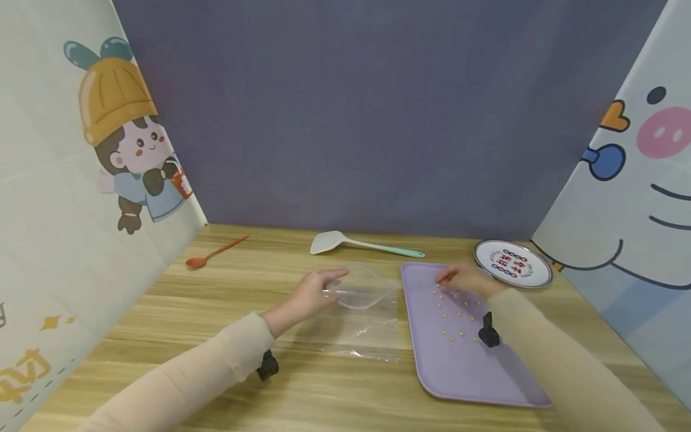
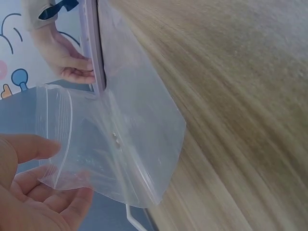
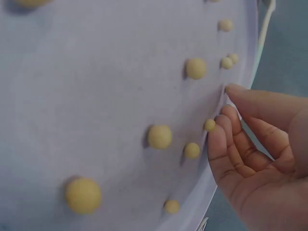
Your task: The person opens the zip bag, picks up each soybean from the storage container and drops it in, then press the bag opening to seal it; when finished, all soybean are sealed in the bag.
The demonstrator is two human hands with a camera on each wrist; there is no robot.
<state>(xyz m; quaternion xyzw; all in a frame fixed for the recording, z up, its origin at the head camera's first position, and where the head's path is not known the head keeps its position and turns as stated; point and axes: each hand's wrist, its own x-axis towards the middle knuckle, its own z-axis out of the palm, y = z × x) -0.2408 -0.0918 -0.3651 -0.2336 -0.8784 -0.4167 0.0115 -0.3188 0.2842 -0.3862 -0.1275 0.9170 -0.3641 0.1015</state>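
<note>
Your left grip [image 1: 308, 295] holds the zip-lock bag [image 1: 369, 330]; your right grip [image 1: 467, 279], narrowly parted beside soybeans [image 3: 160, 137], could scatter them by hasty pinching.

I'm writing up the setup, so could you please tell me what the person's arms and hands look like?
The left sleeve and right sleeve are long and cream-coloured. A small black wrist camera shows at each wrist. The left hand and right hand wear no gloves.
</note>
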